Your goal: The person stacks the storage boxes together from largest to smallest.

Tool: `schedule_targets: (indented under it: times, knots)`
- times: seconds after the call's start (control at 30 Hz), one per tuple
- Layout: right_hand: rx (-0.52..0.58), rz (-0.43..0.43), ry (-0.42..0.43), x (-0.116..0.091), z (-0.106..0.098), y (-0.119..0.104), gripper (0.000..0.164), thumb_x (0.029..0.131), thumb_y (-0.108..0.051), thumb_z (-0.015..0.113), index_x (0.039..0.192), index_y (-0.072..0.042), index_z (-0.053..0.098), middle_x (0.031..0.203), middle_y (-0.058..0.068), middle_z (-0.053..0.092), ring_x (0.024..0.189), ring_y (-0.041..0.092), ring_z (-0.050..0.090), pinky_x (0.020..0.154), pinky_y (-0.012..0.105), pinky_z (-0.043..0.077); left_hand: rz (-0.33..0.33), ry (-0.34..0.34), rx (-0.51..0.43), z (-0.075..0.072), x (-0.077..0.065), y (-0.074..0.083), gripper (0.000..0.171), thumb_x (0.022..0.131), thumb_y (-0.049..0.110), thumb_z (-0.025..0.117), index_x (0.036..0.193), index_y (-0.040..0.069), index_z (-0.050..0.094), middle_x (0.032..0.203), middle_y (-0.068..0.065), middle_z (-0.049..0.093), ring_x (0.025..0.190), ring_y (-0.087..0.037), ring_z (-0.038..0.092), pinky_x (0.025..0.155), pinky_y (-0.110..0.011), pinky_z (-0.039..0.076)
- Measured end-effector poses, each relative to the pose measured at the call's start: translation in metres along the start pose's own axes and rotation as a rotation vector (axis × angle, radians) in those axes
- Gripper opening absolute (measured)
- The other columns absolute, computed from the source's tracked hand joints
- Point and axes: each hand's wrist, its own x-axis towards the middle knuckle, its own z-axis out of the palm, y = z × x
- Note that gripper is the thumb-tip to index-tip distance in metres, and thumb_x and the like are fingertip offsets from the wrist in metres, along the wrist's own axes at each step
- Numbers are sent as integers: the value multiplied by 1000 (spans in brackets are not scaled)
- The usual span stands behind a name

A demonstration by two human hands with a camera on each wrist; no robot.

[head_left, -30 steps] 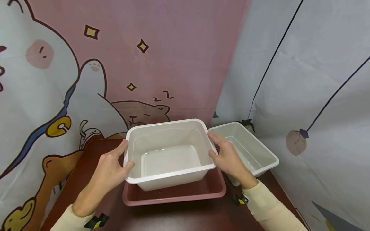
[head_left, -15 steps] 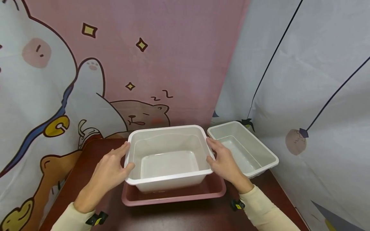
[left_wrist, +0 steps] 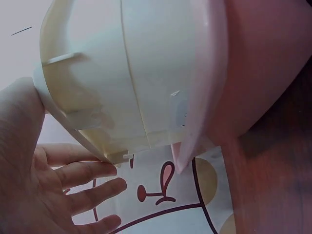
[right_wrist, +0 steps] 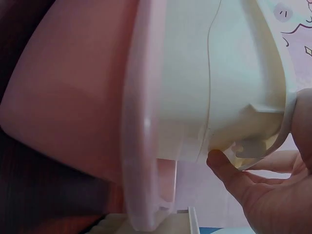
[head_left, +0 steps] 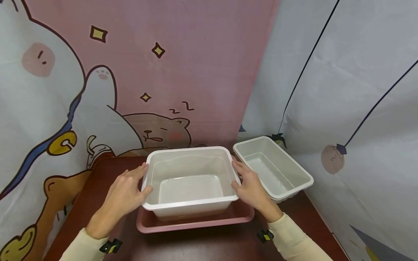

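Both hands hold a white rectangular plastic basin (head_left: 192,209) at its two short ends, in the middle of the head view. The left hand (head_left: 125,194) grips the left rim, thumb on the near corner, fingers along the outer edge. On the other side, the right hand (head_left: 251,186) grips the right rim with its thumb over the edge. The white basin's lower part sits inside a pink basin (head_left: 196,223), whose rim shows below it. In the left wrist view, the white wall (left_wrist: 97,58) goes down behind the pink rim (left_wrist: 212,73). Whether the bottoms touch is hidden.
A second white basin (head_left: 277,170), apparently with another rim under it, stands at an angle close to the right hand. The dark red table (head_left: 209,246) carries the basins. Printed cloth walls (head_left: 209,65) rise behind and to the right.
The held white basin has moved down, deeper into the pink basin, and its tilt has lessened. Both hands have gone down with it, keeping their hold. The head view has shifted slightly.
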Motion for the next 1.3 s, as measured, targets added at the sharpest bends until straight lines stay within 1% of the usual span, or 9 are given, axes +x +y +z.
schedule_targets:
  times: [0.07, 0.13, 0.27, 0.33, 0.6, 0.83, 1.07, 1.2, 1.3]
  knots:
    - [-17, 3, 3, -1, 1, 1, 70, 89, 1, 74, 154, 7, 51, 159, 23, 54, 136, 37, 63, 99, 48, 59, 1, -7, 5, 2, -1, -1, 66, 85, 25, 80, 144, -1, 65, 145, -21, 67, 126, -43, 70, 111, -70, 47]
    - [-46, -4, 10, -1, 3, 2, 71, 87, 0, 77, 153, 7, 53, 156, 24, 56, 136, 38, 64, 103, 51, 58, -2, -13, 12, 4, -2, -2, 66, 85, 25, 80, 144, -1, 66, 146, -20, 67, 129, -42, 69, 111, -71, 46]
    - [-95, -12, 21, -2, 4, 5, 72, 84, -2, 80, 150, 7, 56, 152, 24, 60, 139, 39, 61, 113, 55, 51, -7, -31, 20, 8, -3, -3, 66, 85, 26, 80, 144, 0, 65, 147, -20, 66, 132, -42, 67, 112, -71, 45]
    - [-111, -11, 18, -2, 5, 7, 71, 84, -4, 80, 150, 7, 56, 152, 23, 60, 141, 39, 59, 116, 57, 48, -9, -39, 22, 9, -4, -3, 66, 86, 27, 79, 145, 0, 65, 148, -20, 66, 133, -42, 66, 112, -71, 45]
    - [-147, 0, -12, -5, 4, 10, 71, 88, -12, 77, 154, 3, 54, 156, 19, 57, 144, 39, 57, 118, 60, 46, -46, -64, -9, 10, -6, -7, 68, 87, 28, 79, 149, 3, 63, 152, -18, 62, 136, -43, 63, 113, -69, 46]
    - [-152, -5, -6, -6, 4, 9, 71, 88, -14, 78, 154, 1, 55, 156, 17, 58, 144, 37, 58, 118, 58, 46, -39, -40, -23, 12, -6, -8, 68, 87, 25, 81, 148, 2, 63, 151, -20, 63, 133, -45, 65, 112, -69, 46]
    - [-157, -3, -18, -6, 4, 12, 71, 89, -14, 77, 155, 1, 54, 158, 17, 56, 145, 37, 57, 117, 60, 46, -83, -75, -31, 12, -7, -8, 71, 89, 28, 79, 152, 4, 59, 155, -20, 60, 135, -46, 63, 112, -70, 45]
    - [-163, -10, -24, -5, 3, 14, 72, 89, -14, 77, 155, 0, 54, 159, 17, 56, 145, 37, 57, 117, 59, 47, -76, -68, -33, 13, -6, -8, 71, 89, 27, 79, 152, 4, 59, 155, -20, 60, 134, -46, 64, 112, -70, 45]
    - [-159, -14, -28, -5, 3, 14, 71, 89, -16, 77, 155, 0, 54, 159, 17, 56, 145, 36, 57, 117, 58, 48, -68, -61, -27, 11, -7, -8, 70, 88, 26, 78, 152, 4, 60, 154, -20, 60, 132, -48, 65, 109, -69, 49]
